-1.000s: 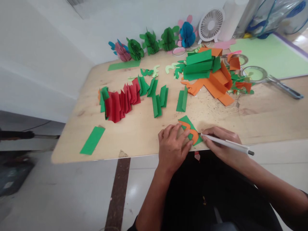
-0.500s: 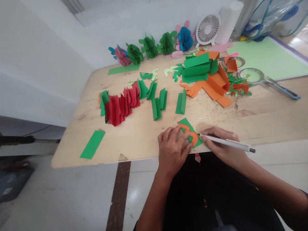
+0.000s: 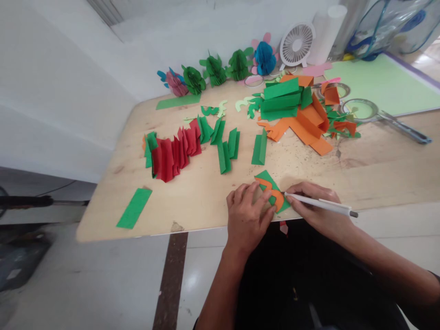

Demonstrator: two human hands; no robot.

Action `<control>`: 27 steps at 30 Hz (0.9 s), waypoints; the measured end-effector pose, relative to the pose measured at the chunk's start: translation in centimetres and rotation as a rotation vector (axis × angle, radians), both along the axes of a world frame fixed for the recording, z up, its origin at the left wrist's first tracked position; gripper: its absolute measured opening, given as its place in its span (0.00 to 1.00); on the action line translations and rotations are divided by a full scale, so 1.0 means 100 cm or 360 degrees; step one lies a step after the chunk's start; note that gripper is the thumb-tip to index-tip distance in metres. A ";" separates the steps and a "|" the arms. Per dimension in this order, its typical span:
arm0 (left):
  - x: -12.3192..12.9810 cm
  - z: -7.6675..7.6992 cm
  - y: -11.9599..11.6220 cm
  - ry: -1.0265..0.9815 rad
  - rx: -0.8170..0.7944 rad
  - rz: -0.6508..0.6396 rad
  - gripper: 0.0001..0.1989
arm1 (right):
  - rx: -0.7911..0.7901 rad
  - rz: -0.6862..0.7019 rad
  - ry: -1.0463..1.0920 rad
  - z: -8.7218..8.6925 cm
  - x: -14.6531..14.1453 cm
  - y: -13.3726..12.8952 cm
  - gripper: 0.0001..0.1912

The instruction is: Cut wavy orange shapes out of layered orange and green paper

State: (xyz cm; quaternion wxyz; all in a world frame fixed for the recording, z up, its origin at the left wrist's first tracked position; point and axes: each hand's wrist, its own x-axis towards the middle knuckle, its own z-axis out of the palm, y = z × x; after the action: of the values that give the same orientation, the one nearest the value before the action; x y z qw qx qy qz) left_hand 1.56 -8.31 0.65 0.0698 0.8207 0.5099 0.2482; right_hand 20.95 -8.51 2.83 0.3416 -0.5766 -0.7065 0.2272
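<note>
At the table's near edge lies a green paper piece with a curvy orange paper cutout on top of it. My left hand rests over both with its fingers spread, the fingertips pressing the cutout down. Closed around a white pen is my right hand, just to the right. The pen's tip points left and meets the green paper beside the cutout's edge. Part of the cutout and paper is hidden under my left fingers.
Folded red papers and folded green papers stand mid-table. A flat green strip lies at left. Orange sheets, green folded sheets, tape rolls and a fan occupy the right and back.
The pen's back end has swung slightly left, and its tip has shifted a little along the cutout's edge. My left hand stays in place; the whole view has shifted slightly.
</note>
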 end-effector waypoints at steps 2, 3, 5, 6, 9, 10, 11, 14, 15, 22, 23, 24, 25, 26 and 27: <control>0.000 0.000 0.000 -0.0007 0.0000 -0.0005 0.14 | 0.0000 0.0000 -0.0004 0.002 0.000 -0.001 0.04; 0.000 0.000 0.000 -0.0008 0.0001 -0.0006 0.14 | 0.0001 -0.0005 0.0000 0.002 0.000 -0.001 0.04; 0.000 0.000 0.000 -0.0002 0.0006 -0.0004 0.14 | 0.0003 -0.0015 0.0010 0.004 0.000 -0.002 0.04; 0.000 0.000 0.000 0.0002 0.0006 -0.0001 0.13 | 0.0001 -0.0023 0.0012 0.005 0.000 -0.003 0.04; 0.000 0.000 0.000 0.0007 -0.0002 0.0001 0.14 | 0.0000 -0.0097 0.0005 0.008 0.000 -0.006 0.04; 0.000 0.000 0.000 0.0005 -0.0007 -0.0001 0.14 | -0.0003 -0.0124 0.0002 0.008 0.000 -0.007 0.04; 0.000 0.000 0.000 0.0002 -0.0011 -0.0002 0.14 | -0.0004 -0.0146 -0.0001 0.009 0.000 -0.008 0.04; 0.000 -0.001 0.000 -0.0008 -0.0021 -0.0007 0.14 | 0.0016 -0.0161 0.0022 0.011 -0.001 -0.010 0.04; 0.000 -0.001 0.000 -0.0008 -0.0022 -0.0008 0.14 | 0.0027 -0.0143 0.0037 0.011 -0.002 -0.010 0.05; 0.001 0.001 0.000 0.0005 -0.0063 -0.0011 0.14 | 0.0176 0.0123 0.0039 0.007 -0.006 -0.007 0.10; 0.001 0.001 0.000 0.0001 -0.0068 -0.0011 0.14 | 0.0212 0.0157 0.0010 0.006 -0.006 -0.007 0.11; 0.001 0.001 0.000 -0.0001 -0.0070 -0.0010 0.14 | 0.0256 0.0182 -0.0028 0.004 -0.006 -0.007 0.11; 0.001 0.001 0.000 -0.0003 -0.0069 -0.0009 0.15 | 0.0301 0.0203 -0.0072 0.003 -0.006 -0.007 0.11; 0.001 0.001 0.000 -0.0005 -0.0065 -0.0009 0.15 | 0.0348 0.0223 -0.0120 0.000 -0.006 -0.007 0.11; 0.001 0.000 0.000 -0.0007 -0.0060 -0.0010 0.15 | 0.0396 0.0242 -0.0168 -0.002 -0.005 -0.007 0.11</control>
State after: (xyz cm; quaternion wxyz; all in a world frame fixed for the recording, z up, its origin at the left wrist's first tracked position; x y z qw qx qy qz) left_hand 1.64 -8.36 0.69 0.0870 0.8202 0.5119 0.2402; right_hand 20.47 -9.22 2.65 0.3546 -0.4858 -0.7878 0.1326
